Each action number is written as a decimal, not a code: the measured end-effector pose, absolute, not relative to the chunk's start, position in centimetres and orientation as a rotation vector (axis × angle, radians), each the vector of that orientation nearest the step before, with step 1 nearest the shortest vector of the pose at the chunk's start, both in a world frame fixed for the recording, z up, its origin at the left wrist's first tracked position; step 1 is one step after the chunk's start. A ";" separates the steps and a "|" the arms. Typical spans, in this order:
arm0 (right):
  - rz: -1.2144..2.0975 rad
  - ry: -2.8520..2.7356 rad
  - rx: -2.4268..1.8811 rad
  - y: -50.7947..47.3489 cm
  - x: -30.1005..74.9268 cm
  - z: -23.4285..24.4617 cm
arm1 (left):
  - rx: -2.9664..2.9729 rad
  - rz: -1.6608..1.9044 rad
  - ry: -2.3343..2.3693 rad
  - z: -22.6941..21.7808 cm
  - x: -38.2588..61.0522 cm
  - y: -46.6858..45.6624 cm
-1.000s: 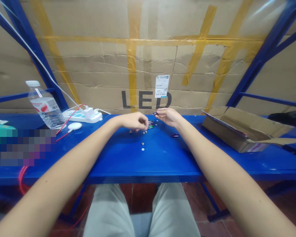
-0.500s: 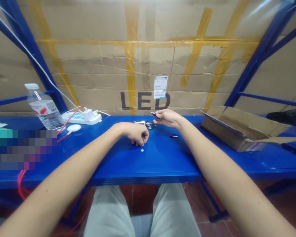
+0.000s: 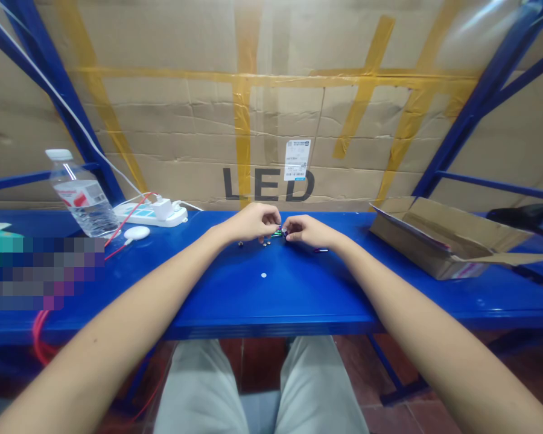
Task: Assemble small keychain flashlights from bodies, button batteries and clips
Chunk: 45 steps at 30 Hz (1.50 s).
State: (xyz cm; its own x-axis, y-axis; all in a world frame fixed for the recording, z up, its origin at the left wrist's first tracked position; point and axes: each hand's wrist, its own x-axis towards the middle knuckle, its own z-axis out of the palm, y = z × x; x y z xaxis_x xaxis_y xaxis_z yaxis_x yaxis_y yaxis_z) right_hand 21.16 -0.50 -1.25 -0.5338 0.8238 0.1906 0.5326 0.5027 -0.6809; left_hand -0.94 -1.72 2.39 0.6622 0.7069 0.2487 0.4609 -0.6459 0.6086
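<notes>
My two hands are close together over the blue table. My right hand [image 3: 304,229] pinches a small dark purple metallic piece [image 3: 285,232], mostly covered by the fingers. Just left of it, my left hand [image 3: 255,222] has thumb and fingertips drawn together; what they hold, if anything, is hidden. Slim shiny green pieces [image 3: 277,233] show between the hands, and the rest of that pile is covered. Tiny silvery parts [image 3: 266,243] lie below my left fingers. A purple loop-shaped clip [image 3: 320,249] lies below my right wrist.
A small white disc [image 3: 263,275] lies on the blue table [image 3: 271,304] nearer me. At the left are a water bottle [image 3: 82,199], a power strip [image 3: 154,214] and a white round puck [image 3: 136,234] with a red cable. An open cardboard box [image 3: 434,244] stands right.
My left hand has moved up and away from me, beside the right. My right hand has come down slightly with the purple piece. Tiny silvery parts now show below my left hand.
</notes>
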 end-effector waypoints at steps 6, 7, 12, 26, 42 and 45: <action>0.735 -2.243 -1.072 -0.3 20.9 -1.5 | 2.779 0.857 0.730 0.8 0.1 -1.1; 0.740 -2.236 -1.071 -0.2 21.0 -1.6 | 2.833 0.885 0.705 0.6 0.1 -0.9; 0.778 -2.207 -1.059 0.0 21.0 -1.8 | 2.897 0.906 0.659 0.2 -0.1 -0.3; 0.707 -2.222 -1.030 0.0 20.9 -1.8 | 2.913 0.899 0.635 -0.1 -0.1 -0.3; 0.710 -2.186 -1.066 -0.4 20.7 -1.9 | 2.904 0.921 0.704 0.3 -0.5 -0.5; 0.693 -2.187 -1.070 -0.4 20.7 -1.8 | 2.892 0.868 0.667 0.4 -0.6 -0.7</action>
State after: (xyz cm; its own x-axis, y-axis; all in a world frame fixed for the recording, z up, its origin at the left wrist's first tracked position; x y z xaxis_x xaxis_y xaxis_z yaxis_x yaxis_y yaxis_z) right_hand 20.71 -0.35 -1.81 -0.4943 0.8212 0.2850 0.5072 0.5388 -0.6726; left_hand -0.58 -0.66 0.41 0.7497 0.4168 0.5141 0.3892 -0.9059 0.1669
